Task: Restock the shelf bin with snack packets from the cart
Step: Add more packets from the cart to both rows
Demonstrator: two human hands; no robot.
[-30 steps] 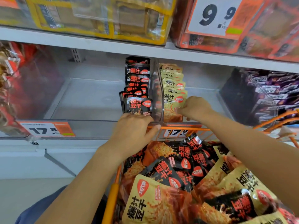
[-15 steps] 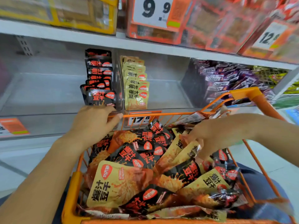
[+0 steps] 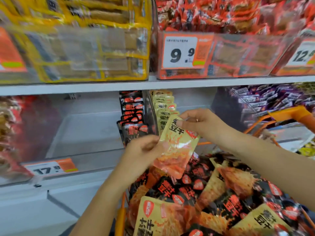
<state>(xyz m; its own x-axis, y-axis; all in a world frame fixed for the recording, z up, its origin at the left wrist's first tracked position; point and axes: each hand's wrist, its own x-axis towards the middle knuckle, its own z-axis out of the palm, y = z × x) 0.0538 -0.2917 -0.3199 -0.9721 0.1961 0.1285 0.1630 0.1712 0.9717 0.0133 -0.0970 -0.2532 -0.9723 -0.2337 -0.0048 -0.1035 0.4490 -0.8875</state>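
Note:
A yellow snack packet hangs in the air just in front of the shelf, above the orange cart. My right hand pinches its top edge and my left hand grips its left side. Behind it, a clear shelf bin holds a row of upright yellow packets on the right and a row of black packets on the left. The cart below is heaped with yellow and black packets.
Upper shelf carries clear bins of yellow-wrapped and red-wrapped snacks with 9.9 and 12 price tags. Purple packets fill the bin to the right. A 17.8 price tag sits on the lower shelf front at left.
My right hand lifted a yellow packet out of the cart and up toward the bin. My left hand left the cart rim and took hold of the packet's side.

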